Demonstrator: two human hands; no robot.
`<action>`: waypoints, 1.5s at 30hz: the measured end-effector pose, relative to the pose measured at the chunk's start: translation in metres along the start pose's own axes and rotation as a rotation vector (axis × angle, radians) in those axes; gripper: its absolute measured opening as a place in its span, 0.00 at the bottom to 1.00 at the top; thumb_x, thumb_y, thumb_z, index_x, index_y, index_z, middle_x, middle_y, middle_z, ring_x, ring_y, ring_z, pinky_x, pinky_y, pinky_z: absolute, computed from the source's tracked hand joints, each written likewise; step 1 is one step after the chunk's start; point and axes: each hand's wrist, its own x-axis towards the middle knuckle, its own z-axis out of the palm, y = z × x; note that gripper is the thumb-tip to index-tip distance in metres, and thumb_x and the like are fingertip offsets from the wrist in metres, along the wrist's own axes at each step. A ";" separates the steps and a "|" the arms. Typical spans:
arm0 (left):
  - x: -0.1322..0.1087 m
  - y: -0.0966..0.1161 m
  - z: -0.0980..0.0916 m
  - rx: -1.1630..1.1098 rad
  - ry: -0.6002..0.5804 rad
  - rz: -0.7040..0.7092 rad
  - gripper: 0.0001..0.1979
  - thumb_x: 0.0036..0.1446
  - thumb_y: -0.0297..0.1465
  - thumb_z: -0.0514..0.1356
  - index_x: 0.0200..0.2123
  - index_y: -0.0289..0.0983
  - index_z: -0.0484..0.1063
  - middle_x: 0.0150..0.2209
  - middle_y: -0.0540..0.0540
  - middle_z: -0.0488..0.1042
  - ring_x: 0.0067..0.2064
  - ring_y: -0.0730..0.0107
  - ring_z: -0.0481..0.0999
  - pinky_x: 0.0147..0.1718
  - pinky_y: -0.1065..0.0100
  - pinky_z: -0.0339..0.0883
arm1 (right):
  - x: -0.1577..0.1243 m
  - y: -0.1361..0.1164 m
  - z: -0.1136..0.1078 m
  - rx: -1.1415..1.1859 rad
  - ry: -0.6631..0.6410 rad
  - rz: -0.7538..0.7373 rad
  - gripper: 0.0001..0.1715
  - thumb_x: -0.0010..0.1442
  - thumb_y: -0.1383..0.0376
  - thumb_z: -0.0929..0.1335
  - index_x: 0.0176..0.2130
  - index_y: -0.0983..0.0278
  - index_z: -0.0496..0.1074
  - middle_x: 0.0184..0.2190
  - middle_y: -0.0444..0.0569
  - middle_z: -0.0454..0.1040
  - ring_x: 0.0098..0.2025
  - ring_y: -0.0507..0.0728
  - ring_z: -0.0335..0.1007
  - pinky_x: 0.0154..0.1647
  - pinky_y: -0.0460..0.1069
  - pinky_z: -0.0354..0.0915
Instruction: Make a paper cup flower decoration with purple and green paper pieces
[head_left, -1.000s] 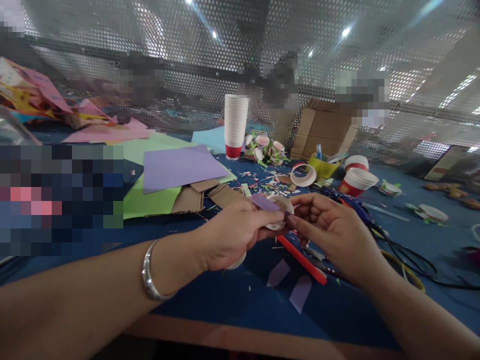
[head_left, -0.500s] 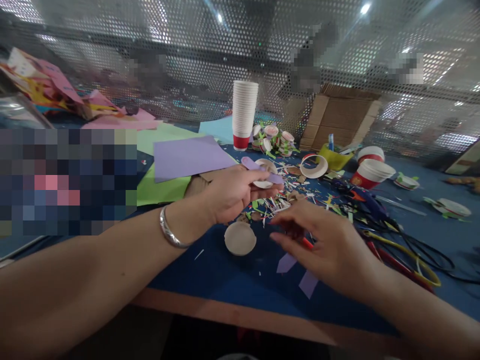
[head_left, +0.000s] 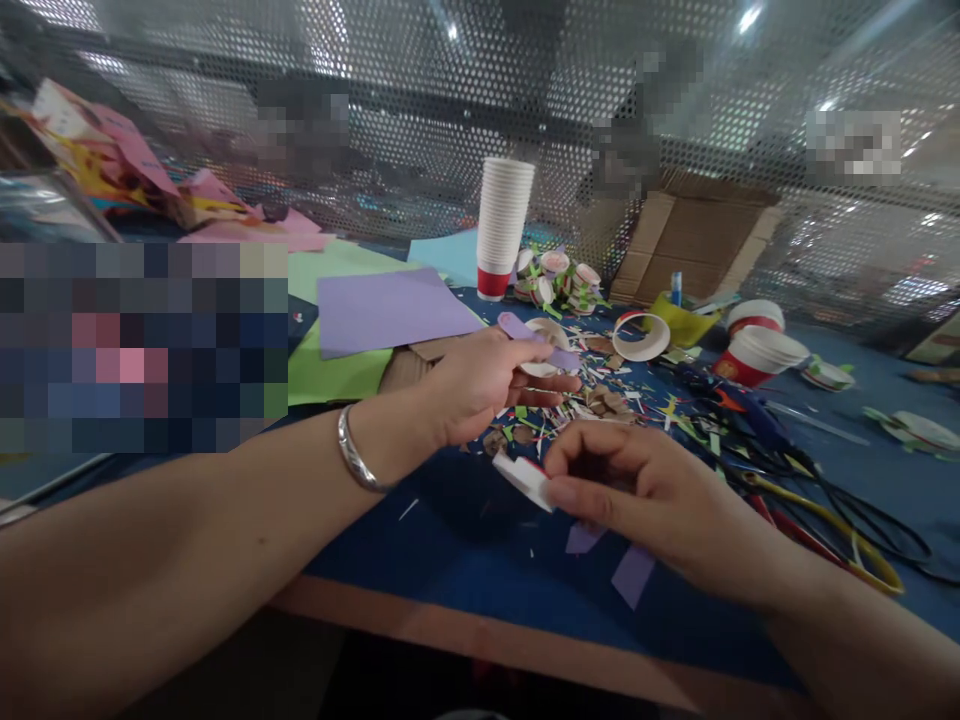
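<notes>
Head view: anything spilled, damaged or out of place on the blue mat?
Yes. Small paper and cardboard offcuts are strewn across the blue mat beyond both hands. Two cut lilac paper strips lie loose near the mat's front edge. A red-rimmed cup ring, cut off a cup, lies on its side.

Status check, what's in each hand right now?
Left hand pinching purple strip against a round piece. Right hand gripping cut cup bottom. Paper scraps between them.

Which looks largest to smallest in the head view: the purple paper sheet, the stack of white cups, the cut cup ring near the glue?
1. purple paper sheet
2. stack of white cups
3. cut cup ring
All three lie at a similar depth on the table, so this order is fairly safe.
</notes>
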 end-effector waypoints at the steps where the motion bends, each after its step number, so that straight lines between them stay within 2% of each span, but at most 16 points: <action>1: 0.000 0.000 0.000 0.004 0.000 0.004 0.08 0.65 0.22 0.56 0.32 0.32 0.70 0.36 0.42 0.79 0.33 0.68 0.83 0.35 0.68 0.76 | 0.001 0.002 -0.003 0.075 -0.001 0.064 0.11 0.65 0.56 0.72 0.35 0.61 0.73 0.29 0.41 0.70 0.30 0.49 0.65 0.29 0.44 0.65; 4: 0.000 -0.001 -0.002 0.027 0.022 0.001 0.06 0.65 0.23 0.56 0.35 0.32 0.71 0.39 0.40 0.79 0.34 0.66 0.83 0.33 0.68 0.75 | 0.005 0.010 -0.007 0.155 0.060 0.141 0.14 0.65 0.55 0.71 0.35 0.62 0.72 0.29 0.41 0.71 0.28 0.48 0.65 0.28 0.43 0.65; 8: -0.004 -0.002 -0.002 0.168 0.035 -0.022 0.03 0.64 0.27 0.58 0.36 0.34 0.71 0.37 0.41 0.79 0.32 0.65 0.82 0.28 0.67 0.72 | 0.011 0.013 -0.008 0.107 0.150 0.120 0.15 0.64 0.53 0.71 0.38 0.62 0.72 0.28 0.41 0.71 0.26 0.48 0.66 0.25 0.43 0.66; 13: -0.012 0.001 0.003 0.345 0.053 -0.047 0.06 0.63 0.30 0.59 0.32 0.36 0.72 0.30 0.44 0.77 0.29 0.66 0.78 0.24 0.70 0.65 | 0.011 0.017 -0.008 -0.060 0.269 0.059 0.13 0.66 0.54 0.69 0.43 0.61 0.72 0.29 0.43 0.73 0.27 0.51 0.71 0.26 0.46 0.71; 17: -0.011 0.001 0.004 0.401 0.091 -0.031 0.07 0.62 0.30 0.58 0.30 0.37 0.71 0.29 0.44 0.77 0.32 0.64 0.79 0.25 0.70 0.65 | 0.008 0.021 -0.009 -0.248 0.313 -0.015 0.12 0.70 0.57 0.64 0.47 0.59 0.73 0.31 0.45 0.77 0.30 0.54 0.75 0.29 0.49 0.72; 19: -0.009 0.000 0.004 0.402 0.097 -0.035 0.07 0.61 0.29 0.58 0.30 0.37 0.71 0.30 0.45 0.77 0.32 0.65 0.79 0.26 0.70 0.65 | 0.007 0.021 -0.009 -0.390 0.327 -0.062 0.13 0.71 0.56 0.64 0.49 0.58 0.74 0.34 0.46 0.78 0.32 0.56 0.76 0.34 0.52 0.72; 22: -0.008 0.000 0.003 0.400 0.102 -0.019 0.06 0.60 0.28 0.59 0.30 0.37 0.71 0.29 0.46 0.77 0.29 0.66 0.78 0.25 0.70 0.65 | 0.008 0.019 -0.007 -0.616 0.353 -0.133 0.14 0.66 0.57 0.69 0.50 0.59 0.74 0.39 0.48 0.78 0.39 0.60 0.75 0.40 0.55 0.70; 27: -0.008 0.000 0.004 0.389 0.122 -0.031 0.07 0.59 0.27 0.60 0.27 0.37 0.68 0.24 0.49 0.72 0.23 0.71 0.74 0.21 0.72 0.61 | 0.009 0.021 -0.002 -0.801 0.341 -0.242 0.26 0.60 0.59 0.74 0.55 0.61 0.70 0.47 0.52 0.76 0.49 0.64 0.73 0.47 0.57 0.70; 32: -0.006 -0.002 0.002 0.350 0.105 -0.070 0.06 0.62 0.30 0.60 0.31 0.38 0.70 0.25 0.48 0.75 0.24 0.70 0.74 0.20 0.72 0.60 | 0.008 0.024 -0.001 -0.906 0.328 -0.280 0.26 0.60 0.63 0.74 0.56 0.63 0.68 0.48 0.55 0.75 0.50 0.66 0.74 0.46 0.59 0.72; 38: -0.003 -0.004 -0.001 0.288 0.074 -0.113 0.06 0.64 0.30 0.59 0.34 0.36 0.72 0.29 0.45 0.78 0.26 0.70 0.75 0.23 0.72 0.62 | 0.006 0.025 -0.001 -1.021 0.335 -0.357 0.24 0.64 0.62 0.70 0.57 0.67 0.69 0.49 0.61 0.77 0.51 0.69 0.75 0.48 0.64 0.73; 42: 0.001 -0.007 -0.004 0.239 0.053 -0.058 0.05 0.63 0.29 0.60 0.35 0.35 0.74 0.31 0.45 0.78 0.31 0.70 0.78 0.28 0.73 0.66 | 0.002 0.023 -0.003 -1.048 0.429 -0.448 0.27 0.65 0.59 0.70 0.58 0.70 0.70 0.50 0.61 0.78 0.52 0.69 0.76 0.50 0.62 0.73; 45: 0.000 -0.006 -0.002 0.200 0.042 -0.075 0.06 0.62 0.29 0.61 0.32 0.35 0.73 0.29 0.47 0.76 0.29 0.71 0.76 0.28 0.71 0.68 | 0.001 0.020 -0.008 -1.040 0.515 -0.441 0.27 0.65 0.57 0.70 0.57 0.70 0.71 0.49 0.61 0.79 0.51 0.68 0.77 0.50 0.62 0.73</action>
